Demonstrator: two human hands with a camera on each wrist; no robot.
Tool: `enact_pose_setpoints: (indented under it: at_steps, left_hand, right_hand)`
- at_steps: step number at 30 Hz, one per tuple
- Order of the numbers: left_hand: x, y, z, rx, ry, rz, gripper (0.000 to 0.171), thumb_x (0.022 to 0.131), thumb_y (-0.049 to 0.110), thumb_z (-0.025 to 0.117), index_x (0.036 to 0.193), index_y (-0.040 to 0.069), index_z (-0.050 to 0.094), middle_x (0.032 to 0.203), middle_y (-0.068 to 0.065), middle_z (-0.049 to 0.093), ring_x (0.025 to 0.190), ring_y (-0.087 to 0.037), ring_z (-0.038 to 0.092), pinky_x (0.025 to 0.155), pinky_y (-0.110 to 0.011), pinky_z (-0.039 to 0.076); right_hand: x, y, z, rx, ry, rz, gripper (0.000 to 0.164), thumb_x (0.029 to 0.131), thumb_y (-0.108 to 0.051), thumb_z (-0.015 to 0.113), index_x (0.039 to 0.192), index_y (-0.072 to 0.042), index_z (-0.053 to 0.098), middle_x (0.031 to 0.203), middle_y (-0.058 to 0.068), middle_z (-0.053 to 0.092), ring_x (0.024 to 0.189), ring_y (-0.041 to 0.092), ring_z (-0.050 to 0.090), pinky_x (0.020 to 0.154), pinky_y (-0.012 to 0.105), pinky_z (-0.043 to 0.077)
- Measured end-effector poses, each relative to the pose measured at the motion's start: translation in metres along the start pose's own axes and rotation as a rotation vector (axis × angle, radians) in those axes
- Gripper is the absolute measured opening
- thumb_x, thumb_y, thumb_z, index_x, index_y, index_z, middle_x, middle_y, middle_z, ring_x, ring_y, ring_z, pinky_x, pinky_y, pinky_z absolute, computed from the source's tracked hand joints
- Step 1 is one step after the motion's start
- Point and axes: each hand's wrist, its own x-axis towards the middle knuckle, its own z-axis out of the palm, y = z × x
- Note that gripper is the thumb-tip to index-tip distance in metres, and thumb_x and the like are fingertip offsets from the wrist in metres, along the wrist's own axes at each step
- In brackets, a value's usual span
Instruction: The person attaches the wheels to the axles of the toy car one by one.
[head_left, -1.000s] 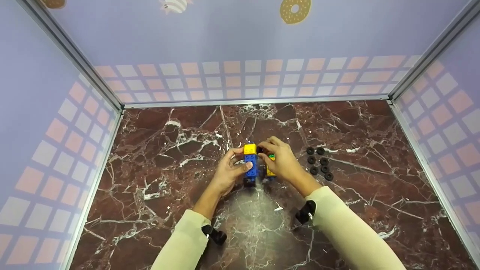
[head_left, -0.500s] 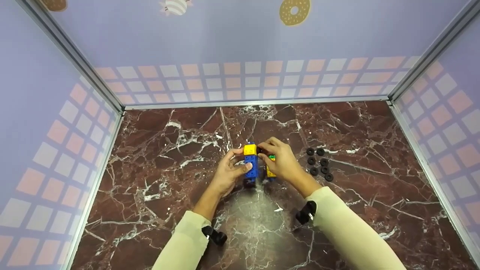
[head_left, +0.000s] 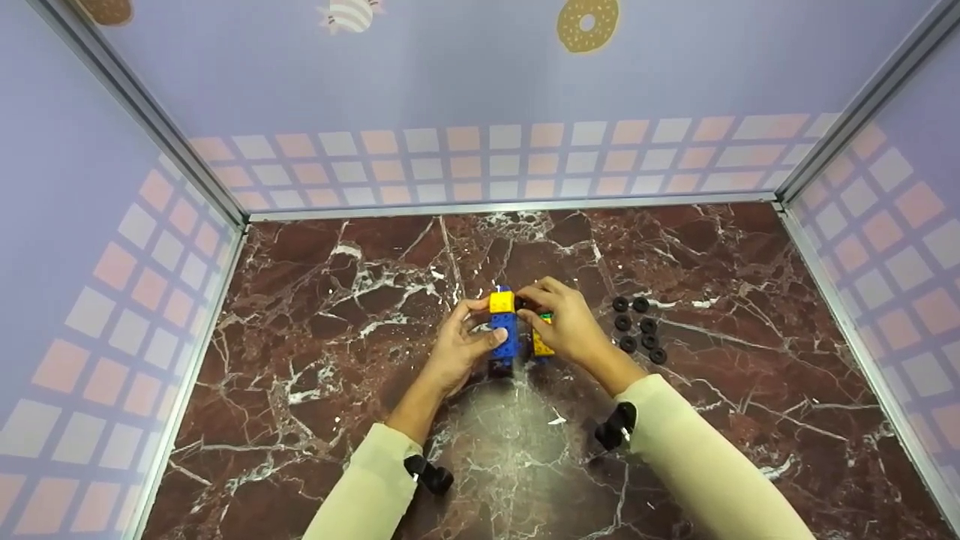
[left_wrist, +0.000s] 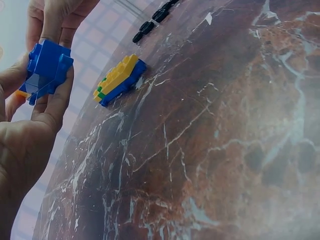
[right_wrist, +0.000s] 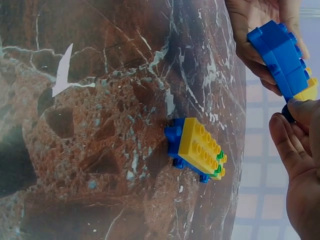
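My left hand [head_left: 454,352] holds a toy brick car [head_left: 504,334], its thumb on top of the blue bricks. The car has a blue base and a yellow brick [head_left: 502,302] at its far end. My right hand [head_left: 568,326] pinches a small black wheel [right_wrist: 287,113] against the car's side, near the yellow brick; its fingers mostly cover the wheel in the head view. In both wrist views the car is up above the table. Beneath and beside the right hand, a second brick car [right_wrist: 197,150], yellow and green on a blue base, sits on the table.
Several loose black wheels [head_left: 648,326] lie in a group to the right of the hands. A white scrap [right_wrist: 63,72] lies on the dark red marbled tabletop [head_left: 337,315]. Lilac panels [head_left: 480,90] enclose the table at the back and both sides.
The hands stay nearly in place, both still at the toy car. Car and hands have shifted very slightly toward the near side in the head view.
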Motion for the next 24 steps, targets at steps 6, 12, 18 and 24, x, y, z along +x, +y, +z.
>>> enact_pose_setpoints:
  at_steps: [6,12,18,24]
  left_hand:
    - [0.001,-0.001,0.003,0.011,-0.020,0.002,0.068,0.098,-0.004,0.079,0.153,-0.002,0.040,0.143,-0.022,0.059,0.111,-0.024,0.075,0.097,-0.038,0.070]
    - [0.003,-0.001,0.002,0.073,-0.056,0.038,0.080,0.098,-0.001,0.080,0.164,0.007,0.035,0.145,-0.024,0.058,0.111,-0.027,0.075,0.095,-0.038,0.070]
    - [0.005,0.000,0.001,0.112,-0.046,0.062,0.079,0.098,-0.001,0.081,0.165,0.006,0.040,0.146,-0.026,0.059,0.114,-0.027,0.074,0.096,-0.038,0.070]
    - [0.005,0.002,-0.001,0.118,-0.006,0.048,0.081,0.095,-0.003,0.082,0.165,0.005,0.042,0.140,-0.024,0.062,0.110,-0.027,0.075,0.094,-0.041,0.071]
  right_hand:
    - [-0.001,0.002,-0.003,-0.010,0.004,0.005,0.028,0.101,-0.008,0.080,0.127,0.001,0.078,0.117,0.018,0.075,0.102,0.037,0.077,0.090,0.049,0.069]
    - [0.000,0.005,-0.008,-0.042,-0.007,-0.019,0.031,0.100,-0.011,0.083,0.128,0.000,0.079,0.119,0.016,0.077,0.105,0.035,0.078,0.092,0.049,0.069]
    - [-0.003,0.010,-0.015,-0.082,-0.053,-0.002,0.038,0.100,-0.018,0.084,0.134,-0.003,0.077,0.124,0.016,0.076,0.110,0.037,0.076,0.095,0.051,0.067]
    - [-0.011,0.020,-0.023,-0.157,-0.082,-0.007,0.037,0.099,-0.019,0.084,0.133,-0.004,0.078,0.125,0.014,0.076,0.113,0.034,0.074,0.101,0.052,0.065]
